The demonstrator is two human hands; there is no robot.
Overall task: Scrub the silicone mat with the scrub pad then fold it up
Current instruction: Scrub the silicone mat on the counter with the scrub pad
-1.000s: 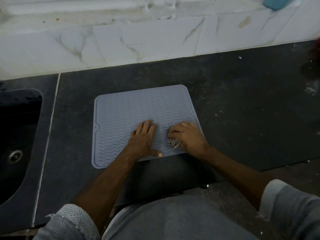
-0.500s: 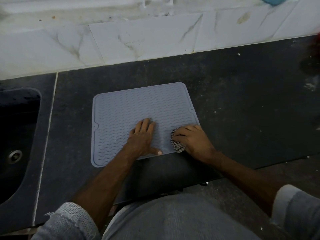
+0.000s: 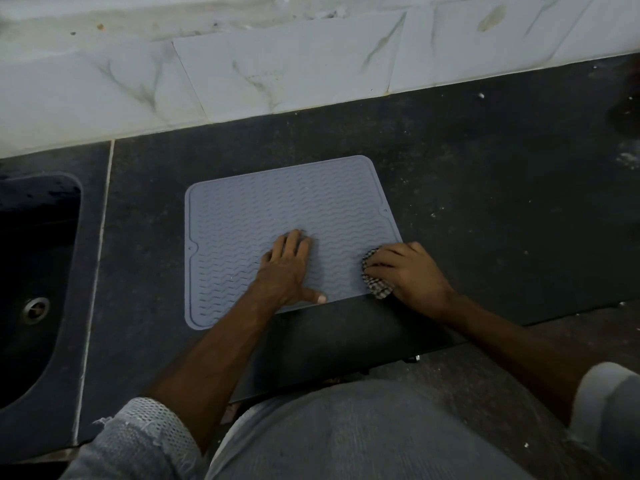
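Observation:
A grey silicone mat (image 3: 263, 216) with wavy ridges lies flat on the dark countertop (image 3: 467, 188). My left hand (image 3: 289, 270) presses flat on the mat's near middle, fingers straight and thumb out along the near edge. My right hand (image 3: 412, 271) grips a checked scrub pad (image 3: 375, 285) at the mat's near right corner. Most of the pad is hidden under my fingers.
A dark sink (image 3: 31, 278) with a metal drain (image 3: 35, 309) is set into the counter at the left. White marble-look tiles (image 3: 277, 64) rise behind the counter. The counter's front edge runs just below my hands.
My right hand has slid the scrub pad rightward across the mat's near edge to its right corner. The left hand stays pressed in place.

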